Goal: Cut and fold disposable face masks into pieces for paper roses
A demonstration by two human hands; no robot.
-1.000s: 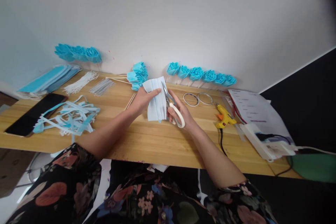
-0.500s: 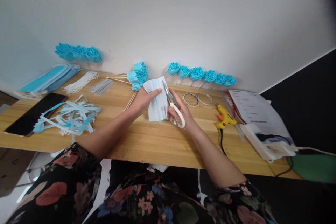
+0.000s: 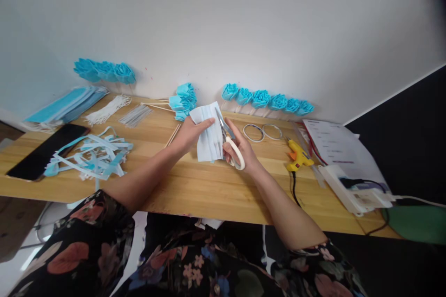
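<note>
My left hand grips a pale blue pleated face mask and holds it upright above the wooden table. My right hand is closed round the white handles of a pair of scissors. The metal blades point up and left along the mask's right edge, touching it.
Blue paper roses line the wall; more roses on sticks lie behind the mask. Cut mask strips, a black phone, stacked masks, ear loops and wires lie left. Two rings, a yellow glue gun, papers, a power strip lie right.
The scissors have crept slightly further up along the mask's right edge. Both hands otherwise stay where they were.
</note>
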